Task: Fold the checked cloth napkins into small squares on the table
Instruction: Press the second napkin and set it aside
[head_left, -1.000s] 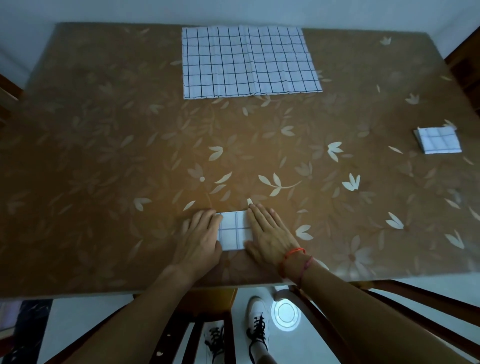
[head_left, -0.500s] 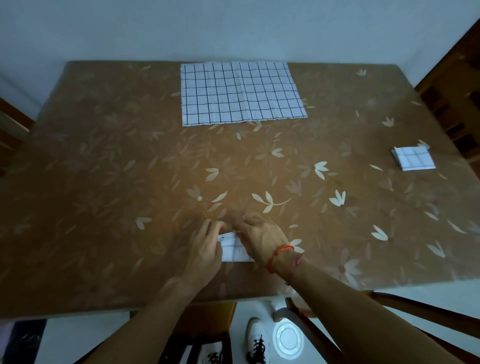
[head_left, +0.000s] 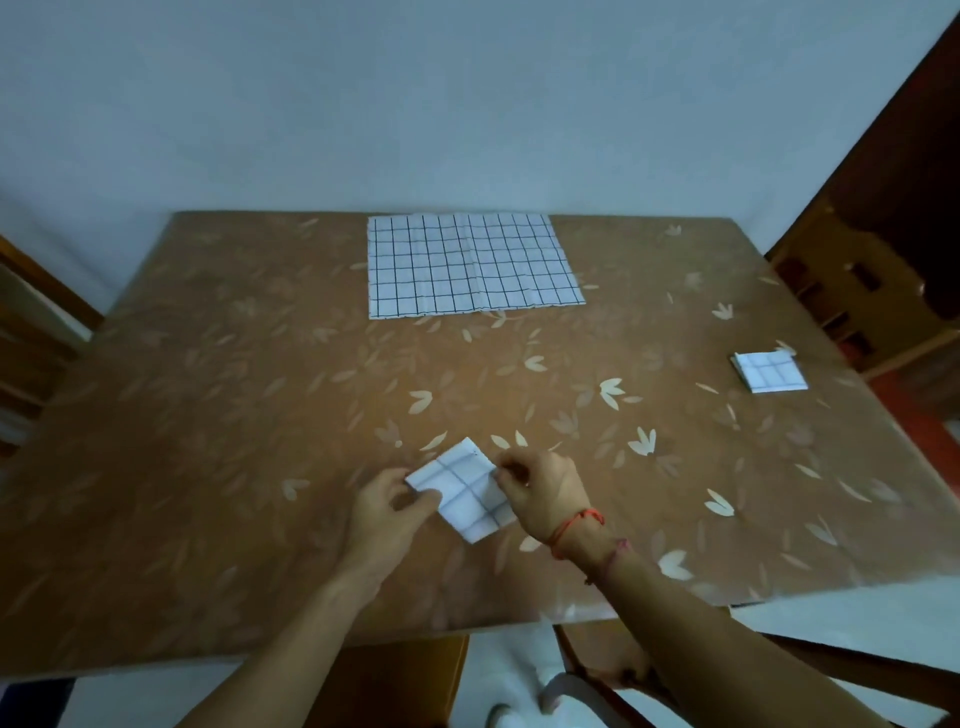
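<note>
No legible text, nos., labels or brand marks anywhere. The folded napkin (head_left: 465, 488) near the front edge and the flat napkin (head_left: 470, 265) at the back carry only plain grid lines, and the table cover (head_left: 208, 415) has just a leaf print.

- A plain pale wall (head_left: 467, 104) rose behind the table (head_left: 208, 415).
- A right chair (head_left: 826, 244) of brown wood, with slots in its back, stood at that side.
- Part of a left chair (head_left: 36, 358) showed at the picture's edge.
- A brown wooden seat (head_left: 405, 675) sat below the near edge.
- The pale floor (head_left: 841, 618) showed near it.
- A red string bracelet (head_left: 576, 525) circled one wrist.
</note>
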